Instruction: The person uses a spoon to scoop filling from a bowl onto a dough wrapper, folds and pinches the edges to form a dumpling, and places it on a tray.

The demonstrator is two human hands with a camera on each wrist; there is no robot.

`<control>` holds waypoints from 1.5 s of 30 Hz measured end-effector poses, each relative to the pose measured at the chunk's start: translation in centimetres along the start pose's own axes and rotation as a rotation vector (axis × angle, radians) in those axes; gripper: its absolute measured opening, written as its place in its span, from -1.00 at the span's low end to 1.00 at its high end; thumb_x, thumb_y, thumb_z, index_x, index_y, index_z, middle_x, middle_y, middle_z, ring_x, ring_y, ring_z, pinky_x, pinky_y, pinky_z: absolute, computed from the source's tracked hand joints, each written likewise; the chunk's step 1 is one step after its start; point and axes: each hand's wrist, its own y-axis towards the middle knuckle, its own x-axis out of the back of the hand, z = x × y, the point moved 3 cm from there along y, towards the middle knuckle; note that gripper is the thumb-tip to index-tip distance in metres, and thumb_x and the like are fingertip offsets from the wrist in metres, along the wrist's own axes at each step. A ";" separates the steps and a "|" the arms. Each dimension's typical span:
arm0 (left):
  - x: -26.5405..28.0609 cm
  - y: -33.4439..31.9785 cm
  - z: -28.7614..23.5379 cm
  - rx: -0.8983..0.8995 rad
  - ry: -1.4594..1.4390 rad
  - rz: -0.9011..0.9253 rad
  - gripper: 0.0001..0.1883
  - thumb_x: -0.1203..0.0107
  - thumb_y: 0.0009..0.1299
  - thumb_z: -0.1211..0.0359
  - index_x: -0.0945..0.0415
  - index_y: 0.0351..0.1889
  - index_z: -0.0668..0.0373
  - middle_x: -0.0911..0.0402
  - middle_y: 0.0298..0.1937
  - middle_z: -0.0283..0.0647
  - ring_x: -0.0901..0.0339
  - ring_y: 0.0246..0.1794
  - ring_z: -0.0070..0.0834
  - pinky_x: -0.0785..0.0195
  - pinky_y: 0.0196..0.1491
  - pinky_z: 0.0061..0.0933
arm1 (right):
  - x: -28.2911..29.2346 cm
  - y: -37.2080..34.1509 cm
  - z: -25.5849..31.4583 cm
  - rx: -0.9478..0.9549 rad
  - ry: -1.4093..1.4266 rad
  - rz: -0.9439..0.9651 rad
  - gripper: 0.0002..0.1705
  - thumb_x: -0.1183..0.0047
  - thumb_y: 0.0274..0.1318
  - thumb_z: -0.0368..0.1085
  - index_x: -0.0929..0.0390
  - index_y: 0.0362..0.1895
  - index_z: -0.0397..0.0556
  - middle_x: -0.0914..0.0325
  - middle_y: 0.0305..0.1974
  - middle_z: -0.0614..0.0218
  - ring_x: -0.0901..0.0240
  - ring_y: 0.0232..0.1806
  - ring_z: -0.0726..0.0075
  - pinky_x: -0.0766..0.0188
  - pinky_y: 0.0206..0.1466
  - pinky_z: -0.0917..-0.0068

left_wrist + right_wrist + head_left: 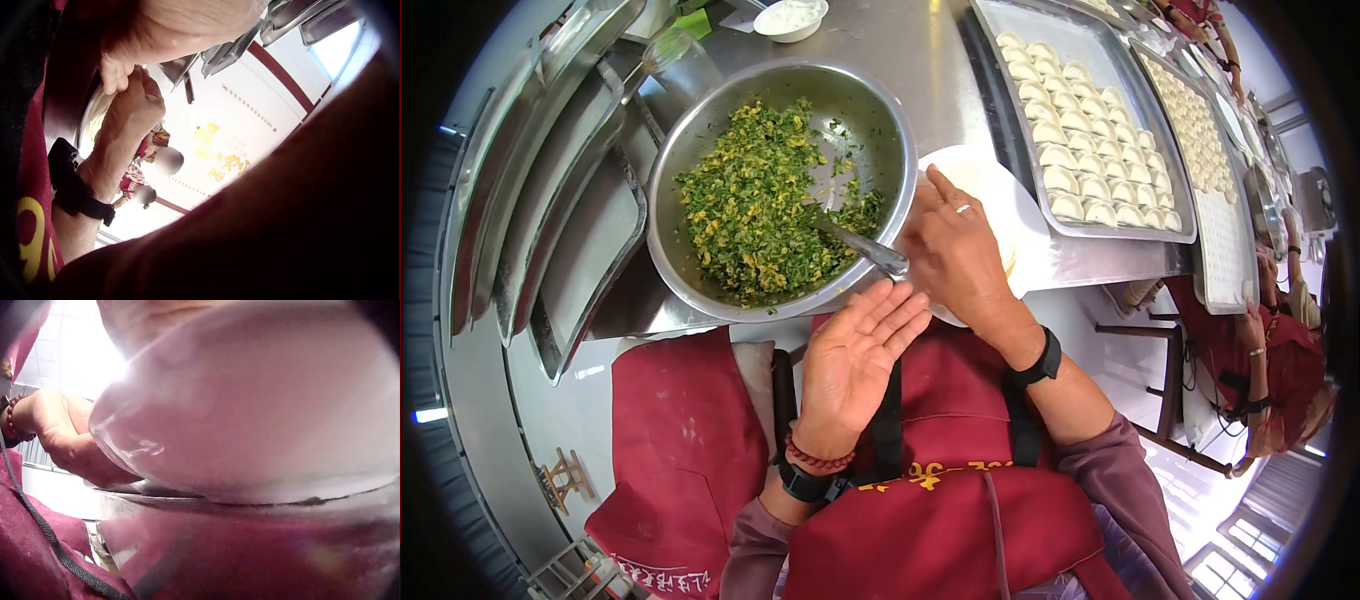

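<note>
In the head view, my left hand [860,355] lies palm up with fingers extended, below the handle of a metal spoon [860,243]. The spoon rests in a steel bowl [662,245] of chopped green and yellow filling [750,200]. My right hand [960,255] is over the left part of a white plate [1030,250] bearing pale, flat dough wrappers [980,185]; its lower fingers are blurred, and whether they hold anything is unclear. The left wrist view has my left hand [187,25] above my bent right fingers [134,103]. The plate [262,394] hides most of my right hand in the right wrist view.
A tray [1185,225] of folded dumplings stands right of the plate, with another tray [1225,250] beyond it. Metal trays [590,250] lean at the left. A small white bowl [792,20] stands behind the steel bowl. Other people are at the far right.
</note>
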 end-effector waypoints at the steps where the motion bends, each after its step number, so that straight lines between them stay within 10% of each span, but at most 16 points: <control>1: 0.0 0.0 0.0 0.000 -0.001 0.016 -0.56 0.17 0.62 0.25 -0.34 0.23 0.48 -0.36 0.34 0.19 -0.21 0.44 0.08 0.00 0.54 0.12 | 0.5 -0.2 -0.4 -0.032 0.057 0.024 -0.79 -0.16 0.04 -0.43 -0.63 -0.19 -0.21 -0.58 0.07 -0.01 -0.36 0.34 -0.08 -0.27 0.33 0.18; 9: -1.0 0.3 0.6 0.044 0.049 0.047 -0.55 0.17 0.62 0.22 -0.36 0.22 0.45 -0.38 0.33 0.17 -0.23 0.43 0.07 -0.02 0.53 0.11 | 3.5 -2.4 -4.0 -0.851 1.362 -0.278 -0.75 -0.05 0.36 -0.23 -0.57 -0.08 -0.17 -0.52 0.21 0.18 -0.46 0.13 0.41 -0.31 0.31 0.41; 15: -2.1 0.8 1.1 0.111 0.110 0.104 -0.52 0.17 0.63 0.18 -0.34 0.24 0.45 -0.38 0.32 0.17 -0.24 0.43 0.07 -0.02 0.52 0.09 | 4.3 -3.3 -3.8 -0.918 1.791 -0.431 -0.68 0.04 0.41 -0.24 -0.46 0.09 -0.19 -0.46 0.22 0.08 -0.46 0.21 0.21 -0.40 0.33 0.16; 21: -3.6 1.7 2.4 0.137 -0.035 0.214 -0.51 0.06 0.59 0.19 -0.29 0.34 0.32 -0.40 0.35 0.01 -0.24 0.45 -0.07 0.03 0.54 0.07 | 5.5 -3.6 0.4 -0.854 1.918 -0.074 -0.58 0.07 0.44 -0.20 -0.38 0.22 -0.22 -0.41 0.29 0.05 -0.42 0.27 0.15 -0.39 0.35 0.14; 31: -2.0 -0.9 0.4 0.075 0.195 0.223 -0.58 0.03 0.56 0.35 -0.32 0.34 0.29 -0.48 0.30 -0.09 -0.40 0.35 -0.16 -0.04 0.49 0.25 | 6.5 -3.2 2.5 -0.660 1.258 0.163 -0.61 -0.05 0.35 -0.36 -0.44 0.23 -0.11 -0.53 0.21 0.19 -0.43 0.28 0.27 -0.37 0.31 0.35; 38: -0.2 -4.9 -2.8 0.120 0.178 0.264 -0.59 0.01 0.54 0.38 -0.34 0.30 0.34 -0.49 0.24 0.09 -0.46 0.26 0.11 -0.28 0.30 0.38 | 6.0 -0.2 2.9 -0.055 0.360 0.089 -0.39 -0.39 -0.06 -0.24 -0.52 0.15 0.05 -0.58 0.15 0.27 -0.23 0.45 0.01 -0.27 0.33 0.16; 45: -0.8 -6.7 -6.9 -0.102 0.158 0.087 -0.64 0.03 0.53 0.38 -0.40 0.23 0.36 -0.53 0.18 0.14 -0.51 0.18 0.19 -0.43 0.22 0.24 | 4.1 2.3 4.3 0.264 0.171 0.194 -0.56 -0.33 -0.04 -0.15 -0.60 -0.04 0.01 -0.63 0.02 0.34 -0.30 0.39 0.06 -0.22 0.38 0.08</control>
